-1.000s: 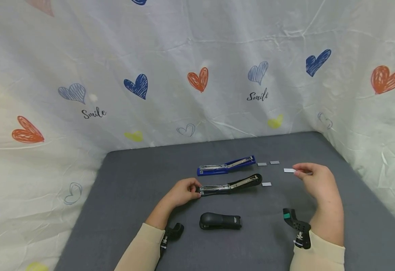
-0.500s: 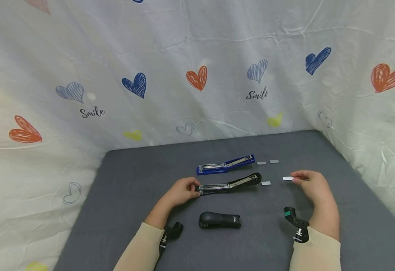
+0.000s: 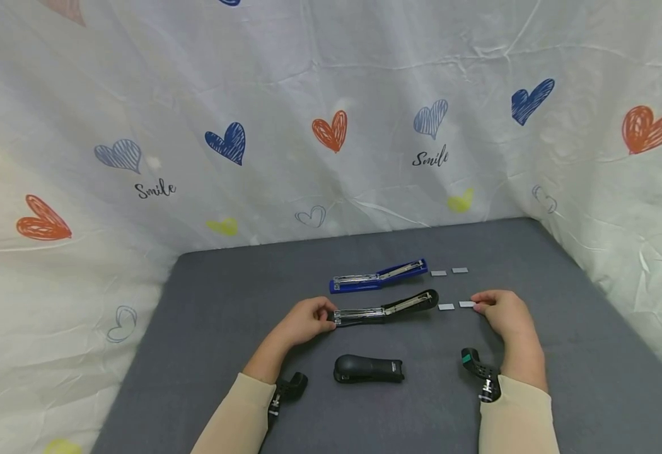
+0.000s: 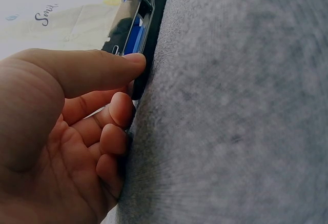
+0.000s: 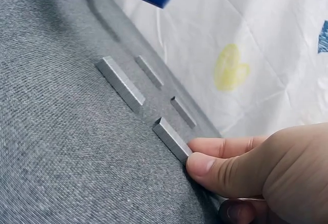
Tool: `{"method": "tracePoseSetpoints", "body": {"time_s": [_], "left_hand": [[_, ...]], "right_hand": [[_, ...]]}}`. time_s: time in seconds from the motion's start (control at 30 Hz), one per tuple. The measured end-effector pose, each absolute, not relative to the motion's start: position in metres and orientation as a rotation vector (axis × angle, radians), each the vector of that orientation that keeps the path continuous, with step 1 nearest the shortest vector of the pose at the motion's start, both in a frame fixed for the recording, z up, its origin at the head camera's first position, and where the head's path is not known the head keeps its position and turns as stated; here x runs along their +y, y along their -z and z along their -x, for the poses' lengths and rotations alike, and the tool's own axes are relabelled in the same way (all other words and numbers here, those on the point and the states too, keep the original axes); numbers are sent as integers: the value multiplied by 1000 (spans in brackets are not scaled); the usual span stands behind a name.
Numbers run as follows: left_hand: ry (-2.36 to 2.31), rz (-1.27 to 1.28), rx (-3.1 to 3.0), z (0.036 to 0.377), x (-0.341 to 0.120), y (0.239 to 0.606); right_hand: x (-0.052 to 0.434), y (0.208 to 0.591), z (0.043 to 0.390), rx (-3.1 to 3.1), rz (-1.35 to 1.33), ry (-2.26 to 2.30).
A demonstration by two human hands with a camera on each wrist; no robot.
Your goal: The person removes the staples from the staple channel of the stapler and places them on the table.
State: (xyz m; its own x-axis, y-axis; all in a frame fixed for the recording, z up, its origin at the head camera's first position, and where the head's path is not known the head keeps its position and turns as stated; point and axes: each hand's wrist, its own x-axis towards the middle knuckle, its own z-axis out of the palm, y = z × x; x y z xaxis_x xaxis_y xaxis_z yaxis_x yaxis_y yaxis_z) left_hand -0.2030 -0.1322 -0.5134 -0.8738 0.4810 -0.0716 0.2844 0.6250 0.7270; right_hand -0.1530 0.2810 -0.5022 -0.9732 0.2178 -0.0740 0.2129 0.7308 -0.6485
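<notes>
1. I judge the step in hand to be setting one strip (image 5: 171, 141) down in line with its neighbour (image 5: 122, 84); the next move calls for a level touch-down, then an easy release that doesn't drag it.
2. My right hand (image 3: 504, 312) is nearly closed, thumb and forefinger pinching the strip's near end, the rest jutting left of the fingertips. I can't tell whether it bears fully on the table (image 3: 240, 271).
3. The neighbour lies left of that hand, just past the strip's free end, a gap between; two other strips (image 3: 459, 270) lie ahead and left.
4. My left hand (image 3: 304, 320) pinches the near tip of the black stapler (image 3: 410, 304), which stretches rightward from it.
</notes>
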Motion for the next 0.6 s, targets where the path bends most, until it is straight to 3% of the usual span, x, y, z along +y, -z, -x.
{"method": "tracePoseSetpoints", "body": {"time_s": [0.27, 0.6], "left_hand": [[-1099, -626, 2591, 203, -132, 515], [-1098, -615, 2588, 202, -132, 515]], "right_hand": [[277, 498, 153, -2925, 390, -1103], [274, 471, 152, -2895, 239, -1103]]}}
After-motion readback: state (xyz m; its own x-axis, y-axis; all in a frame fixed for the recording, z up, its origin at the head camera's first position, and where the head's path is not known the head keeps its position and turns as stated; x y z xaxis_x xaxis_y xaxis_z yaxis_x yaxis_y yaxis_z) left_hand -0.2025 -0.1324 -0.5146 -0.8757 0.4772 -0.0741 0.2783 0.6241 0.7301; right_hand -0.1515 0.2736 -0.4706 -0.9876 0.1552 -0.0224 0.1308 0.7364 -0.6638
